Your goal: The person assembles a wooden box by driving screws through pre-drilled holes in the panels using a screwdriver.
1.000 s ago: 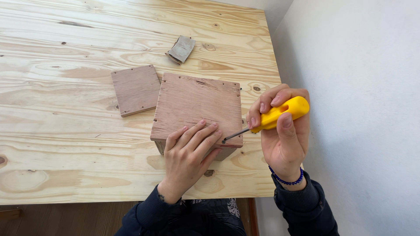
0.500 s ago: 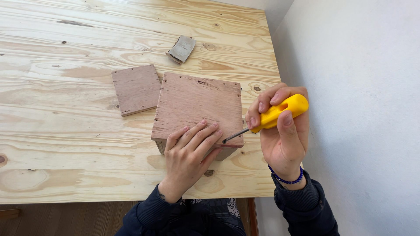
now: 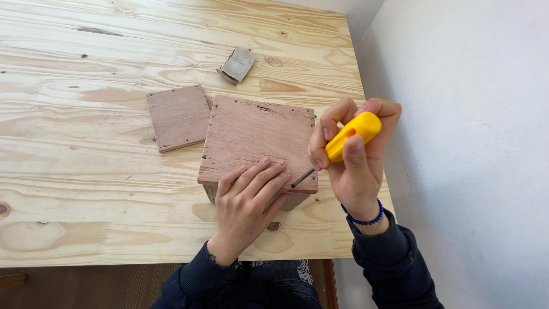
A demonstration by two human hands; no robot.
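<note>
Pine table with wooden parts laid on it

The pale, knotty pine tabletop (image 3: 86, 57) carries a reddish-brown wooden box (image 3: 257, 134) near its right edge, a smaller square wooden panel (image 3: 178, 117) flat just left of the box, and a folded scrap of grey sandpaper (image 3: 238, 64) farther back, apart from both.

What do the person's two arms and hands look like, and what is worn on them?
Both arms wear long dark navy sleeves with ribbed cuffs that end at the wrists. The left hand is bare, with no ring or glove visible. The right hand is also bare, and a thin bracelet of small blue beads circles its wrist just above the cuff.
</note>
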